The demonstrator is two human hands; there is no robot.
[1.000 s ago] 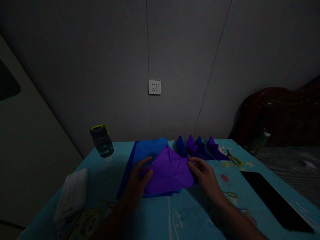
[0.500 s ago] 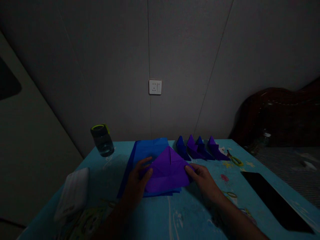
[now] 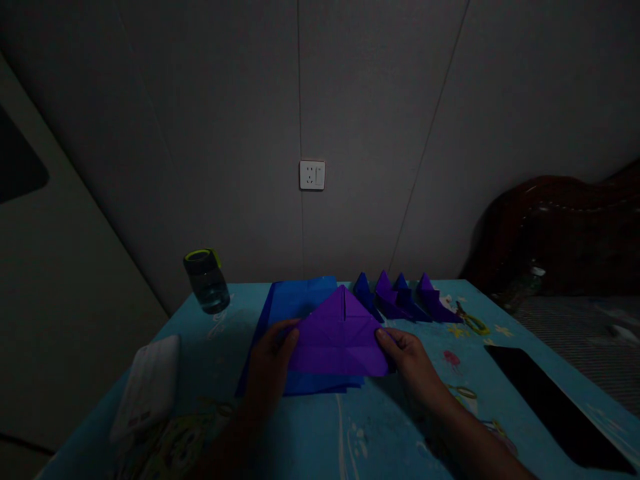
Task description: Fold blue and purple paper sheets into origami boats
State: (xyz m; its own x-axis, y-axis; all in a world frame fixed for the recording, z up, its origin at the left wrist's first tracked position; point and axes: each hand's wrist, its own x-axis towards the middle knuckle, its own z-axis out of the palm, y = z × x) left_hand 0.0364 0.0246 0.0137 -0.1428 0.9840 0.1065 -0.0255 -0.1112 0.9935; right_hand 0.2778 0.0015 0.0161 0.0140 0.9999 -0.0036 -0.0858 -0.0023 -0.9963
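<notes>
A purple sheet of paper [image 3: 337, 337], folded to a triangle-topped shape, is tilted up toward me above a stack of blue paper sheets [image 3: 295, 303] on the blue patterned table [image 3: 380, 433]. My left hand [image 3: 270, 363] pinches its left edge between thumb and fingers. On the opposite edge, my right hand [image 3: 407, 357] grips the paper the same way. Behind it stands a row of several small folded paper boats [image 3: 403, 300], blue and purple.
A jar with a yellow-green lid [image 3: 206, 281] stands at the back left. A white packet [image 3: 147, 387] lies at the left edge, a dark phone [image 3: 555, 403] at the right. Small scissors [image 3: 470, 321] lie by the boats. A wall socket [image 3: 312, 175] is behind.
The purple paper has been raised off the blue stack and turned more upright toward me. Both hands shifted from lying on it to gripping its side edges.
</notes>
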